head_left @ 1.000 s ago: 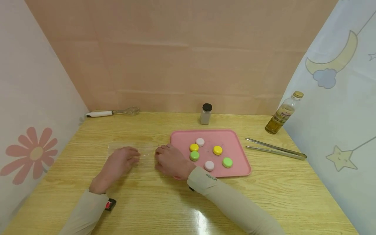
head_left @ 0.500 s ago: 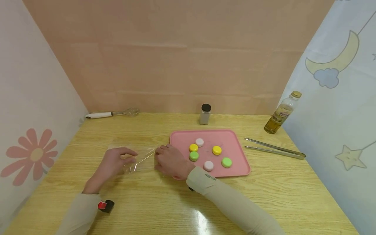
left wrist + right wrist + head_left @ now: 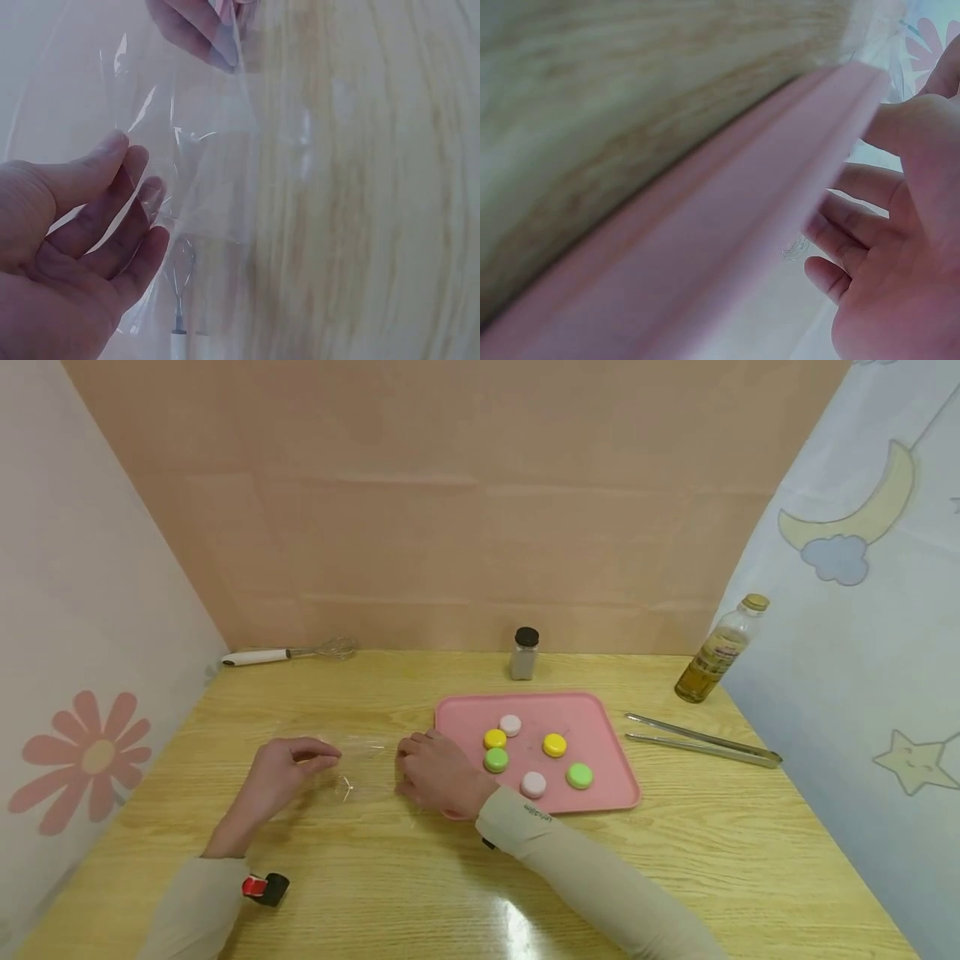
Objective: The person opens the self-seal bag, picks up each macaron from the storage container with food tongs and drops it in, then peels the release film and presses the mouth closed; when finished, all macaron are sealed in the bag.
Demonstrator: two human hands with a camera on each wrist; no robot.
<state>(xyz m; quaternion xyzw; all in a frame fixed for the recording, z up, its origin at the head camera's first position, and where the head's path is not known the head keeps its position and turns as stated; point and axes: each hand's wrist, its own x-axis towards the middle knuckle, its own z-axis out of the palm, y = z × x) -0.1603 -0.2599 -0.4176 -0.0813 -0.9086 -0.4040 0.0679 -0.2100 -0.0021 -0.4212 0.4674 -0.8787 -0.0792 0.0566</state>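
Note:
My left hand [image 3: 281, 774] pinches a clear plastic film [image 3: 214, 176] between thumb and fingers, at the left of the table. Creases and bright reflections run across the film, and whether it is a single sheet or a bag I cannot tell. My right hand [image 3: 438, 771] holds the film's other end beside the left rim of a pink tray [image 3: 461, 706]; its fingertips are partly hidden in the head view. Several macarons lie apart on the tray, among them a yellow macaron [image 3: 555, 745], a green macaron [image 3: 579, 775] and a pale pink macaron [image 3: 533, 785].
A whisk [image 3: 288, 654] lies at the back left. Behind the tray stands a small black-capped jar [image 3: 524, 654]. Metal tongs [image 3: 701, 741] lie to the tray's right, with an oil bottle [image 3: 722, 649] further back. A wall hanging [image 3: 465, 510] closes off the back.
My left hand has drawn slightly left and toward me, its grip shifting along the film. The film's folds and reflections have changed. My right hand and the tray stay put.

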